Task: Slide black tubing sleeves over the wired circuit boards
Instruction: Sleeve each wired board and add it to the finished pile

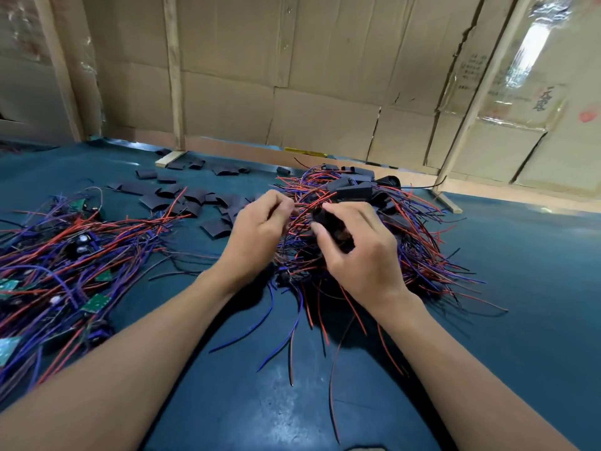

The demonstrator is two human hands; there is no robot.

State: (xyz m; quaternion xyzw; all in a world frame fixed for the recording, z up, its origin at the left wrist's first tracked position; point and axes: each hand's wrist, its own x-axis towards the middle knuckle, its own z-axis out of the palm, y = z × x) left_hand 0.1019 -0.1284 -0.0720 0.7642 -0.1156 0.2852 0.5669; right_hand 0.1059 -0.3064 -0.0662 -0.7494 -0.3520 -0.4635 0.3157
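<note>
My right hand [361, 252] grips a black tubing sleeve [328, 222] above the middle of the table; the board inside it is hidden. My left hand [260, 229] pinches a bunch of red and blue wires [300, 219] that run toward the sleeve's left end. More of these wires hang down from both hands to the table. Loose flat black sleeves [182, 198] lie scattered behind my left hand. A pile of green circuit boards with red and blue wires [71, 255] sits at the left. A pile of sleeved boards [390, 222] lies behind my right hand.
The table has a dark teal mat [520, 288]. Cardboard walls [325, 76] with wooden battens [174, 76] close off the back edge. A wooden strip [169, 159] lies at the back left and another strip [450, 203] at the back right.
</note>
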